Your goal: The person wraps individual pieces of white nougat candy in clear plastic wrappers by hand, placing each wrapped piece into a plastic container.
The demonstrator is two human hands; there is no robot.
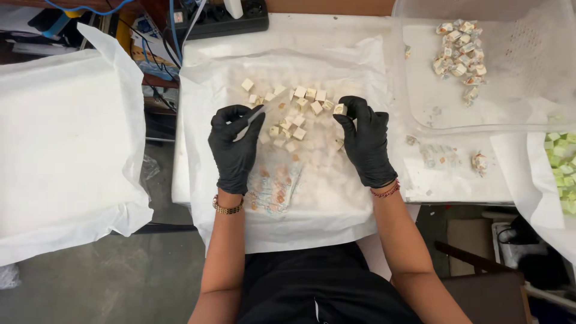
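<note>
Both my hands wear black gloves. My left hand [234, 144] pinches a clear plastic wrapper [259, 115] by one corner. My right hand [367, 139] holds one cream-coloured candy cube [340, 109] between thumb and fingers. Between the hands, several more unwrapped cream cubes [300, 111] lie scattered on a white paper sheet [336, 198]. A stack of clear printed wrappers [275, 187] lies on the sheet near my left wrist.
A clear plastic tub [528, 72] at the back right holds several wrapped candies [461, 53]. Green cubes [563, 171] lie at the far right edge. A few wrapped pieces [479, 162] lie loose on the table. A white-covered surface [60, 144] stands left; a power strip [228, 18] lies behind.
</note>
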